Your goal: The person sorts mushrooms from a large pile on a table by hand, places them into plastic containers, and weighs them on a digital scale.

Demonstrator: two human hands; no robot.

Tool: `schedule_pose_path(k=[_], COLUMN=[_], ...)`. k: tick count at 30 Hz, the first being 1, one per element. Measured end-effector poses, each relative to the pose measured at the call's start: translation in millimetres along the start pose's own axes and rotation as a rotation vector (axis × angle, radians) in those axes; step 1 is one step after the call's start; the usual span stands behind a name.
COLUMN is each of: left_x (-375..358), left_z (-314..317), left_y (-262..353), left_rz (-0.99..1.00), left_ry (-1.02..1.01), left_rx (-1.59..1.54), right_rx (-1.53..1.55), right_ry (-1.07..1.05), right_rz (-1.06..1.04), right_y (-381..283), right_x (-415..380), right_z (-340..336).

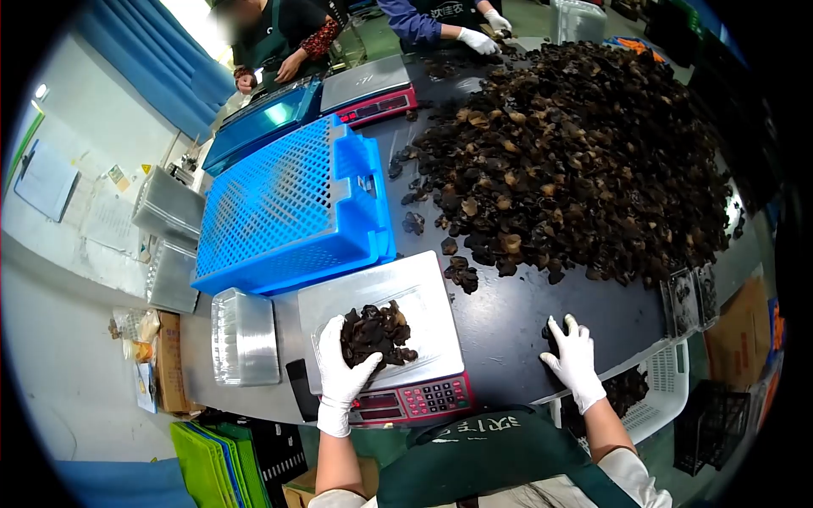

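My left hand (pixel 345 368), in a white glove, has thumb and fingers apart around the left side of dark fungus pieces (pixel 377 333) in a clear tray on the scale (pixel 436 296). The tray is partly hidden by the pieces and the hand. To the right, my right hand (pixel 573 356), also gloved, is over the dark table (pixel 500 339) near its front edge. A dark piece (pixel 550 335) shows beside its fingers; whether they grip it is unclear. A large heap of fungus (pixel 576 161) lies beyond.
A blue crate (pixel 279 203) stands behind the scale, with stacked clear trays (pixel 246 337) to its front left. A second scale (pixel 364 89) is farther back. Two people work across the table, one with gloved hands (pixel 479 41). A white basket (pixel 669 389) sits below the table's right edge.
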State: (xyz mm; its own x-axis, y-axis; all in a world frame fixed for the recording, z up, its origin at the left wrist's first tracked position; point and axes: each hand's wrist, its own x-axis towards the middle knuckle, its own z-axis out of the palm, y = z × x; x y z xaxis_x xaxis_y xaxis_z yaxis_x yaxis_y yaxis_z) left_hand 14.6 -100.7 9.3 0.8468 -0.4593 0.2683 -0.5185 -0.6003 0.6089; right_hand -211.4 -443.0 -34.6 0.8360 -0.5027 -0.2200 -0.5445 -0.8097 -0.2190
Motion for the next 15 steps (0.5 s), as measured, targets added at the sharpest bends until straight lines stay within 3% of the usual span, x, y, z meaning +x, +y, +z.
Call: schedule_pose_path(k=[2,3,4,6,8,11,12,14,15], left_x=[4.1,3.8,2.8,-0.8,-4.1,-3.9,-4.2,-5.3,-5.9], left_z=[1.2,1.3,1.0,0.2,0.8,-1.0,0.0,2.6,4.0], left_y=[4.7,4.8,3.2,-4.5,-14.1,-4.2,-2.6,-1.7,-2.8], left_rz=[0.026,-0.010,-0.044,-0.070,-0.095,-0.073,-0.062,-0.008,-0.021], left_ry=[0.032,0.058,0.086,0.123,0.129,0.061,0.057,0.029,0.018], left_rx=[-0.034,-0.065,-0.095,-0.116,-0.135,-0.024,-0.028,0.041,0.066], right_rx=[0.242,0.376,0.380,0.774,0.916,0.974,0.876,0.756,0.706], right_ry=[0.068,0.232,0.236,0.286,0.289,0.295,0.389,0.303,0.370], right_rz=[-0.026,-0.071,-0.063,-0.179,-0.286,-0.567,-0.749,-0.875,-0.873], right_y=[18.5,20.3,16.8,5.9,-35.0,-99.9,-117.8,-148.7,-163.2], right_x=[-0.4,-2.7,-0.3,10.6,16.7,26.1,36.9,46.9,46.1], right_z=[26.4,33.3,33.1,30.8,1.0,-30.5,-29.7,-28.8,-31.9])
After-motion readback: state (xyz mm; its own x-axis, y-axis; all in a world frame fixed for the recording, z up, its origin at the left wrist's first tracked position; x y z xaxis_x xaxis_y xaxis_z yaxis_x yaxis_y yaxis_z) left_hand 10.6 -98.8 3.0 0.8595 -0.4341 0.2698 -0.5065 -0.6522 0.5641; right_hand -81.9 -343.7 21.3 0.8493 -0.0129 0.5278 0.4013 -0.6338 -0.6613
